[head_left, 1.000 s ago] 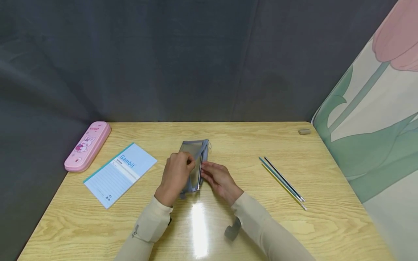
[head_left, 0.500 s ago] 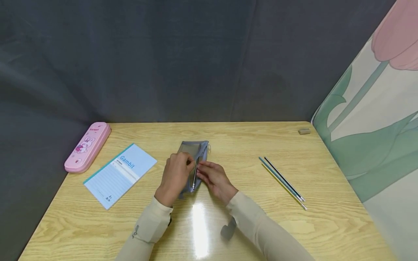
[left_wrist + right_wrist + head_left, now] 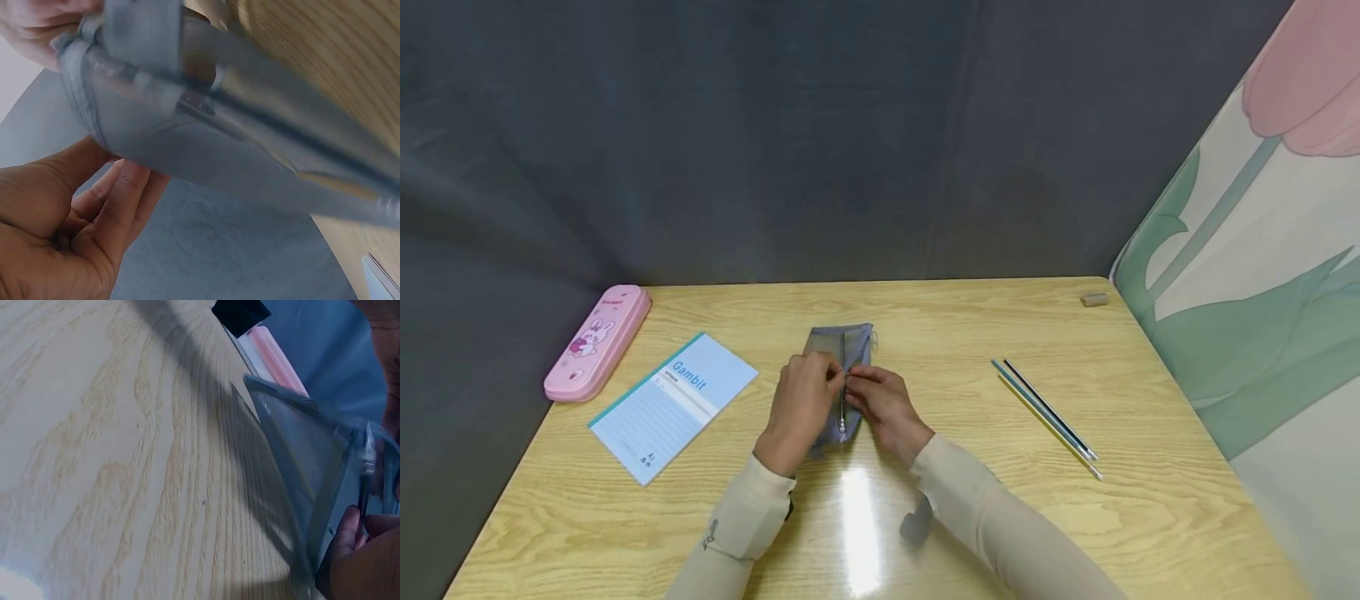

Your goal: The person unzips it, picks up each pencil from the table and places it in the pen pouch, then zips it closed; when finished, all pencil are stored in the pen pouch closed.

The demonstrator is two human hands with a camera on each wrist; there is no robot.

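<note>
A see-through grey mesh pencil pouch point(image 3: 831, 340) stands at the middle of the table, tilted toward me. My left hand point(image 3: 799, 400) pinches its upper edge from the left, thumb and forefinger together. From the right, my right hand point(image 3: 883, 408) pinches a dark pencil point(image 3: 842, 414) at the pouch's mouth. The pencil runs lengthwise along the pouch, its silver ferrule and eraser end toward me. In the right wrist view the ferrule point(image 3: 369, 456) shows just above the right fingertips point(image 3: 350, 519). The hands' fingertips nearly meet and hide part of the pencil.
Left of the pouch lies a pale blue notebook point(image 3: 673, 408), with a pink pencil case point(image 3: 597, 342) beyond it. Several loose pencils point(image 3: 1048, 408) lie at the right. A small brownish block point(image 3: 1094, 299) sits near the back right corner, before a dark curtain point(image 3: 880, 142).
My right hand has moved left toward my left hand, and the pencil has shifted left with it, now more upright in view. My left hand has stayed in place, pinching the pouch.
</note>
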